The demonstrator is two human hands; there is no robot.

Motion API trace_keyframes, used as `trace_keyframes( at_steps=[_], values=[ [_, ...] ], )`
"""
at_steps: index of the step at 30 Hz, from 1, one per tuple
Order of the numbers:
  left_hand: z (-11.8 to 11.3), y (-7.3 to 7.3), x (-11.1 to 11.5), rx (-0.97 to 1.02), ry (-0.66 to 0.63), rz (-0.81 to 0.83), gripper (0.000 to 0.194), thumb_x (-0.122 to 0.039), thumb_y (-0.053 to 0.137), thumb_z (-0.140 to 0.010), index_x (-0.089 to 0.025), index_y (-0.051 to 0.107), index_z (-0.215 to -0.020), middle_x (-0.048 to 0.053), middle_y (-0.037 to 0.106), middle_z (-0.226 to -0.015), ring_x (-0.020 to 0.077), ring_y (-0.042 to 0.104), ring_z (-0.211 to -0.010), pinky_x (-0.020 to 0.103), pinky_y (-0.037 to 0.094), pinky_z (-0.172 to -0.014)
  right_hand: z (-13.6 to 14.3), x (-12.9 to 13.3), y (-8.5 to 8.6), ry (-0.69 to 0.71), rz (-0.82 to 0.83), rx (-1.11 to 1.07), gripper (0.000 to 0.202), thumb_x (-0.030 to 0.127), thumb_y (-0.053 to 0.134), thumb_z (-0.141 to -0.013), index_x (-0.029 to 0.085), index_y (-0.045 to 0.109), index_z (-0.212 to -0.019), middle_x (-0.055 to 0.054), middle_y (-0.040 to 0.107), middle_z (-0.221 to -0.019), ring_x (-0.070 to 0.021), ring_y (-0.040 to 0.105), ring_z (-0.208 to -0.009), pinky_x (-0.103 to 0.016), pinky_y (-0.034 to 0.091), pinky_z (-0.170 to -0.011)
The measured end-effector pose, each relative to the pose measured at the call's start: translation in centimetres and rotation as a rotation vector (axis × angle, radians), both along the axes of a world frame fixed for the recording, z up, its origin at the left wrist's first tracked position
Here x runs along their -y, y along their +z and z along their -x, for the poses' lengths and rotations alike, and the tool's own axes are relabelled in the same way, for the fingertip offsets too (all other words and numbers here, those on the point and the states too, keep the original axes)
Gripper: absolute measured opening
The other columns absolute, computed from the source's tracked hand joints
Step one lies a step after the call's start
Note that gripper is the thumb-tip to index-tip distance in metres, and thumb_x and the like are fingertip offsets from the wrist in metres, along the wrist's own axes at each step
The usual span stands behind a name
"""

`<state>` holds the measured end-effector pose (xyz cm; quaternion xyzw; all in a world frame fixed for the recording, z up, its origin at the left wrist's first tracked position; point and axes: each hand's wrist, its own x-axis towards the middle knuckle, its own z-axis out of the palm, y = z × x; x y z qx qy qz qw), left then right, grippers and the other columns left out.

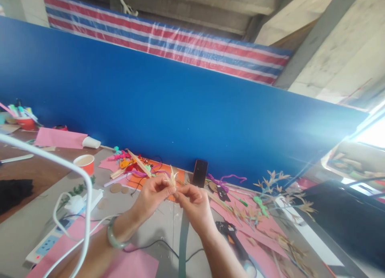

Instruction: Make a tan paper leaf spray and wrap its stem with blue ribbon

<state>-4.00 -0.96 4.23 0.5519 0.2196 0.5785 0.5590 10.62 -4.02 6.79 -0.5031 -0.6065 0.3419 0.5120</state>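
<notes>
A small pale, straw-coloured flower-like piece with pointed petals stands upright between my fingertips. My left hand pinches its lower part between thumb and fingers; a jade-coloured bangle circles that wrist. From the other side, my right hand is closed at the base of the piece, its thumb and forefinger meeting the left fingertips. Below the hands a dark green strip runs toward me; whether it is held or lies on the table I cannot tell. The piece's base is hidden by my fingers.
Dried flower stems and a black glue gun lie at right. A phone leans against the blue partition. At left are a paper cup, a power strip and a white curved tube.
</notes>
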Motion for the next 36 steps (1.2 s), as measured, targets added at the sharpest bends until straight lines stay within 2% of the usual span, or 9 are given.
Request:
trace_keyframes(
  at_steps=[3, 7, 9, 17, 21, 24, 29, 32, 36],
  values=[
    [0.2, 0.1, 0.0, 0.020, -0.036, 0.032, 0.025, -0.031, 0.072, -0.078, -0.015, 0.058, -0.065, -0.001, 0.052, -0.064, 0.0102, 0.047, -0.060, 0.023, 0.037, -0.057, -0.1, 0.0, 0.2, 0.039, 0.011, -0.033, 0.024, 0.035, 0.076, -0.073, 0.016, 0.068, -0.060, -0.001, 0.064, -0.053, -0.0116, 0.052, -0.050, -0.023, 0.041, -0.049],
    [0.8, 0.3, -0.4, 0.017, -0.234, 0.031, 0.023, -0.036, 0.075, -0.075, -0.014, 0.067, -0.072, 0.003, 0.056, -0.070, 0.0139, 0.053, -0.067, 0.027, 0.044, -0.063, -0.3, 0.0, 0.4, 0.129, 0.084, -0.178, 0.025, 0.036, 0.078, -0.070, 0.017, 0.066, -0.062, 0.001, 0.063, -0.054, -0.0094, 0.049, -0.048, -0.022, 0.038, -0.047],
    [1.0, 0.3, -0.8, 0.016, -0.290, 0.022, 0.023, -0.038, 0.074, -0.076, -0.015, 0.071, -0.071, 0.004, 0.055, -0.071, 0.0147, 0.053, -0.069, 0.027, 0.045, -0.064, -0.5, 0.0, 0.3, 0.165, 0.123, -0.232, 0.026, 0.038, 0.080, -0.067, 0.017, 0.065, -0.062, 0.002, 0.062, -0.053, -0.0087, 0.047, -0.047, -0.021, 0.037, -0.046],
    [1.0, -0.8, -1.2, -0.102, -0.284, -0.014, 0.025, -0.039, 0.071, -0.079, -0.017, 0.075, -0.067, 0.004, 0.056, -0.066, 0.0164, 0.052, -0.072, 0.028, 0.046, -0.065, -0.9, -0.4, -0.2, 0.293, 0.202, -0.318, 0.031, 0.039, 0.082, -0.066, 0.017, 0.061, -0.062, 0.003, 0.058, -0.054, -0.0076, 0.043, -0.047, -0.020, 0.034, -0.046],
    [0.9, -1.1, -1.2, -0.066, -0.333, 0.006, 0.028, -0.043, 0.073, -0.077, -0.018, 0.074, -0.064, 0.005, 0.054, -0.070, 0.0181, 0.053, -0.077, 0.030, 0.047, -0.067, -0.7, -0.5, -0.5, 0.336, 0.236, -0.320, 0.032, 0.040, 0.082, -0.066, 0.017, 0.060, -0.061, 0.004, 0.055, -0.051, -0.0071, 0.041, -0.046, -0.020, 0.033, -0.045],
    [0.9, -1.1, -1.2, -0.046, -0.278, 0.027, 0.028, -0.043, 0.076, -0.073, -0.017, 0.073, -0.062, 0.004, 0.051, -0.070, 0.0184, 0.052, -0.077, 0.031, 0.047, -0.068, -0.5, -0.4, -0.6, 0.284, 0.221, -0.300, 0.033, 0.042, 0.083, -0.064, 0.017, 0.062, -0.061, 0.004, 0.056, -0.049, -0.0076, 0.043, -0.045, -0.020, 0.034, -0.044],
    [1.5, -0.2, -1.1, -0.077, -0.190, -0.086, 0.025, -0.038, 0.077, -0.074, -0.016, 0.070, -0.063, 0.002, 0.050, -0.067, 0.0149, 0.050, -0.068, 0.028, 0.042, -0.061, -0.3, 0.0, -0.2, 0.191, 0.178, -0.186, 0.032, 0.043, 0.081, -0.066, 0.017, 0.065, -0.059, 0.003, 0.058, -0.048, -0.0072, 0.043, -0.043, -0.020, 0.035, -0.043],
    [2.0, 0.6, -0.8, -0.180, -0.133, -0.174, 0.025, -0.038, 0.074, -0.077, -0.017, 0.068, -0.065, 0.002, 0.052, -0.069, 0.0155, 0.051, -0.069, 0.029, 0.041, -0.062, -0.4, 0.2, 0.1, 0.161, 0.159, -0.120, 0.030, 0.041, 0.079, -0.069, 0.016, 0.066, -0.058, 0.003, 0.060, -0.049, -0.0074, 0.044, -0.043, -0.020, 0.035, -0.044],
    [2.2, 1.1, -0.6, -0.304, -0.033, -0.290, 0.027, -0.037, 0.070, -0.081, -0.017, 0.066, -0.063, 0.002, 0.051, -0.068, 0.0157, 0.050, -0.071, 0.029, 0.039, -0.066, -0.6, 0.1, 0.0, 0.190, 0.154, -0.114, 0.028, 0.038, 0.077, -0.072, 0.016, 0.067, -0.058, 0.002, 0.061, -0.050, -0.0072, 0.045, -0.044, -0.020, 0.035, -0.045]
  ],
)
